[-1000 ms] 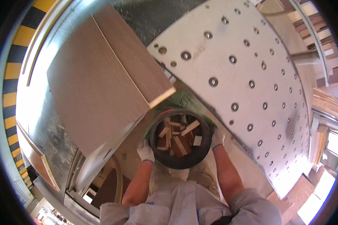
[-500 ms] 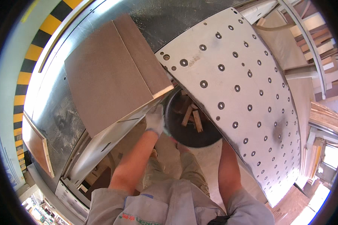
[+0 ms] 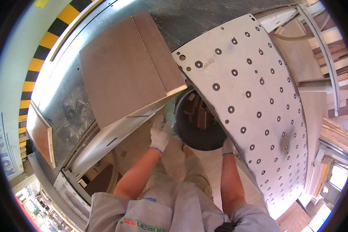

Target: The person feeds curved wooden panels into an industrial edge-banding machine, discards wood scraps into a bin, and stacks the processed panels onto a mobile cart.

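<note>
My left hand (image 3: 159, 134), in a pale work glove, is just left of the round black bin (image 3: 199, 142) and looks apart from its rim. Its fingers point forward, spread and slightly blurred, with nothing seen in them. Also gloved, my right hand (image 3: 228, 148) is at the bin's near right side, close under the edge of the pale perforated table (image 3: 255, 104); its fingers are mostly hidden. Inside the bin lie several wood offcuts (image 3: 202, 117). Something green (image 3: 169, 118) shows along the bin's left side.
A brown board (image 3: 123, 73) rests on the dark machine bed (image 3: 170, 27), its pale edge overhanging toward the bin. Another small board (image 3: 41, 135) lies at far left. Black-and-yellow striping (image 3: 38, 54) runs behind. Stacked wood strips (image 3: 336, 135) stand at right, beside a curved metal rail (image 3: 324, 58).
My left hand has drawn back from the bin's left side. My right hand has come into sight by the rim. The offcuts sit differently in the bin, and the view has shifted slightly.
</note>
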`<control>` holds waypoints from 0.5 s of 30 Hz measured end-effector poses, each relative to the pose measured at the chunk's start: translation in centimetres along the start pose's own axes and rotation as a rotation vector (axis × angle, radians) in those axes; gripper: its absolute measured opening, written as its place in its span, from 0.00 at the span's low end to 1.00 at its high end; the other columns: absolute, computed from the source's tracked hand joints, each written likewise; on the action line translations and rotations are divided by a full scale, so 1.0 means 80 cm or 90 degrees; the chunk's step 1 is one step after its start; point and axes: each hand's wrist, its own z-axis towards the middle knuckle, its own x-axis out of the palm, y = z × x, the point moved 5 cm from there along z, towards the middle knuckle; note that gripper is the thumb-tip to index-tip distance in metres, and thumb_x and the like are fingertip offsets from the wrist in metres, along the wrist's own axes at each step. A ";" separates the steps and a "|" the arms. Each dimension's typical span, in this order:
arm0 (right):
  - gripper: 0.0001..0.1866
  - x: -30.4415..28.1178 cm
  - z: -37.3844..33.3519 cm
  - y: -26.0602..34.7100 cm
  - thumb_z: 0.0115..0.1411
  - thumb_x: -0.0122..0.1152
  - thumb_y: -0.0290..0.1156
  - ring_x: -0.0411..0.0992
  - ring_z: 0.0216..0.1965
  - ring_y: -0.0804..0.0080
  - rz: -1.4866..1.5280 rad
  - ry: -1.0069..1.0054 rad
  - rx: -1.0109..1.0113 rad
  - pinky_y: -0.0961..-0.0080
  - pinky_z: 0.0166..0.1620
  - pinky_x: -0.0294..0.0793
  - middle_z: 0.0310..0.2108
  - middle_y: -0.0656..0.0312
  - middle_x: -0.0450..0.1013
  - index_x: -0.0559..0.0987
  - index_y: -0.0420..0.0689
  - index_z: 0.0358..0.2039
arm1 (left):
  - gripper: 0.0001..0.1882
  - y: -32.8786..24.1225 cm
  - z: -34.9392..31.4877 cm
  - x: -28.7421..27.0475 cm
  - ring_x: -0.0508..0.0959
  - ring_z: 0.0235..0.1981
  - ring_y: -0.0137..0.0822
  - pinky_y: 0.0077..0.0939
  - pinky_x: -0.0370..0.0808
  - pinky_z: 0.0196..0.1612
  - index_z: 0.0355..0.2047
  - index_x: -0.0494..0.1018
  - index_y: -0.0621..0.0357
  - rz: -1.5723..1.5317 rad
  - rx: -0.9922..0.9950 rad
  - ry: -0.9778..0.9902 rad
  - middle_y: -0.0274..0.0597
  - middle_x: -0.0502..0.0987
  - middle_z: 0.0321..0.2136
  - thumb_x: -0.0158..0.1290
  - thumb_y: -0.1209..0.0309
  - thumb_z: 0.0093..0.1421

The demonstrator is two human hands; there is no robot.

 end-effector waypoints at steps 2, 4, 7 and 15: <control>0.27 0.010 0.003 0.007 0.74 0.57 0.37 0.72 0.66 0.52 -0.033 0.013 -0.017 0.64 0.68 0.68 0.67 0.42 0.71 0.72 0.33 0.67 | 0.22 0.045 -0.072 -0.026 0.83 0.52 0.44 0.38 0.79 0.56 0.59 0.76 0.67 -0.091 -0.084 -0.062 0.57 0.82 0.54 0.59 0.67 0.68; 0.27 0.010 0.017 0.005 0.74 0.57 0.37 0.71 0.66 0.52 -0.072 0.010 -0.041 0.64 0.68 0.68 0.67 0.41 0.71 0.72 0.32 0.66 | 0.23 0.072 -0.133 -0.058 0.83 0.53 0.45 0.38 0.79 0.58 0.59 0.76 0.66 0.046 -0.135 -0.043 0.55 0.81 0.55 0.60 0.67 0.68; 0.27 -0.006 0.040 -0.007 0.74 0.58 0.37 0.71 0.67 0.51 -0.124 -0.020 -0.059 0.64 0.69 0.68 0.67 0.41 0.71 0.72 0.32 0.66 | 0.21 0.024 -0.170 -0.132 0.83 0.53 0.48 0.39 0.79 0.58 0.57 0.77 0.65 0.157 -0.058 -0.120 0.54 0.81 0.54 0.61 0.67 0.67; 0.20 0.054 -0.185 0.044 0.72 0.60 0.32 0.76 0.60 0.54 -0.106 0.062 -0.324 0.63 0.66 0.71 0.60 0.47 0.76 0.77 0.34 0.59 | 0.17 -0.112 -0.191 -0.550 0.79 0.55 0.59 0.45 0.75 0.61 0.50 0.78 0.65 0.377 0.309 -0.588 0.58 0.79 0.50 0.64 0.73 0.62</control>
